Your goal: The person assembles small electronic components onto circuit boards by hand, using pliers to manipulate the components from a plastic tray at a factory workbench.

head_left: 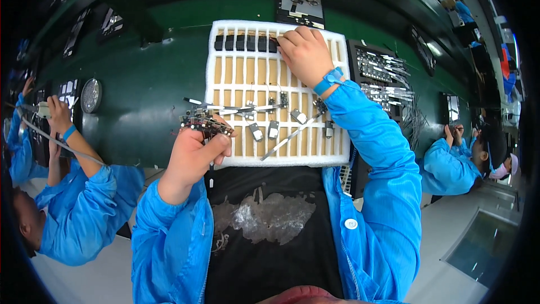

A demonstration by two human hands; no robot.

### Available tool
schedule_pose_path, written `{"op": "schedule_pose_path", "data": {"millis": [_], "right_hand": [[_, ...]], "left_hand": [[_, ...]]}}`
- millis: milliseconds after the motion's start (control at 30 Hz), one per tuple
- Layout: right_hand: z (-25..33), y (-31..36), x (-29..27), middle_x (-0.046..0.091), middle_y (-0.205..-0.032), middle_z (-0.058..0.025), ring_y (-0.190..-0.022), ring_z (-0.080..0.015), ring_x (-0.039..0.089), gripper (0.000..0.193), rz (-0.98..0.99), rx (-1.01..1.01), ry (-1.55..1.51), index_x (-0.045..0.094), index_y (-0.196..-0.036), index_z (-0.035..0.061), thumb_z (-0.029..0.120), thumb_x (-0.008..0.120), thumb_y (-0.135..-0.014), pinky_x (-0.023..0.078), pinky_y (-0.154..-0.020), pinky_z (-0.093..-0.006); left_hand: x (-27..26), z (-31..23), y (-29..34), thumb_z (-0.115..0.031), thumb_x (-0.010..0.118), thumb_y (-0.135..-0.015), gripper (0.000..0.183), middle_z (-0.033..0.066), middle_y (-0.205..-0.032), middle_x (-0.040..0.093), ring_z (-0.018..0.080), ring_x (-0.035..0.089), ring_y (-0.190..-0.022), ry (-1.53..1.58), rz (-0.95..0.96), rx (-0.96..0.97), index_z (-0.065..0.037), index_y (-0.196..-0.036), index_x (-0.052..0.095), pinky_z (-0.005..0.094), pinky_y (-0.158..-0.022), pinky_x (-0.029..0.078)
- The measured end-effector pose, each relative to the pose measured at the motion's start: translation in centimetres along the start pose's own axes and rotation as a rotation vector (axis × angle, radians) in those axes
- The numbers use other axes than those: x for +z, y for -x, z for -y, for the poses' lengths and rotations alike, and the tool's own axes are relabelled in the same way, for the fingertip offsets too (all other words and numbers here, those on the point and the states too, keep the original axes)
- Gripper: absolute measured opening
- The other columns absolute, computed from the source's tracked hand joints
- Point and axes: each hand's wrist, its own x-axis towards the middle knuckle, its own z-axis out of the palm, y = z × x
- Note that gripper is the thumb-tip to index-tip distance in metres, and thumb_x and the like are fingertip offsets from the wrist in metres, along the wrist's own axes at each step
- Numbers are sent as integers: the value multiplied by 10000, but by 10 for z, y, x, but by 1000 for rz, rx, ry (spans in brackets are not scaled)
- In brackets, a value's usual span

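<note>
Gripping circuit boards (203, 122) in the left hand (194, 156). Curling the right hand (307, 55) over the foam tray (304, 161); cannot tell its hold.

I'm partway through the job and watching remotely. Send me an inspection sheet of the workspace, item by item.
Surface: green tabletop, with a white slotted tray in front of the person.
Job's things: black blocks sit in the tray's far row, from its left end; most other slots show tan bottoms.
Clutter: small modules and a long strip lie loose across the tray; a dark tray of silvery parts lies to its right.
Grippers: left hand grips a bundle of small boards; right hand has its fingers at the far row, anything held hidden.
Cables: grey cable by the left co-worker.
Surroundings: another co-worker at right, also in blue.
</note>
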Motion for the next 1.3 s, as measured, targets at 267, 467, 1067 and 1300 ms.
{"op": "schedule_pose_path", "data": {"millis": [267,467,1067,1300], "right_hand": [[0,-4,-8,656,-882,-50,-858,-278,589,141,-107,111,-289,700,-927,64,155,705,-820,469,-773,-381],[22,6,-43,693,-868,-92,-797,-185,647,173,31,741,-1065,676,-1030,1,127,672,-912,508,-705,-304],[77,30,-136,661,-873,-33,-779,-81,591,131,132,865,-1666,589,-1075,7,91,588,-974,476,-718,-224],[101,46,-147,661,-895,-53,-828,-102,620,130,-6,757,-1453,608,-1056,-5,30,633,-934,497,-739,-246]], "left_hand": [[7,-13,-1,-238,447,-1044,319,32,-757,605,59,502,-597,67,88,48,32,-1114,601,200,-546,409],[19,-22,-8,-227,435,-1042,316,38,-744,601,66,499,-587,107,102,30,32,-1098,608,207,-534,408],[46,-12,-21,-131,540,-1000,217,62,-854,675,122,615,-716,190,29,-28,54,-1049,642,274,-654,523],[58,-8,-23,-112,576,-979,166,76,-846,676,148,636,-727,198,-40,-3,38,-1009,641,301,-657,538]]}}
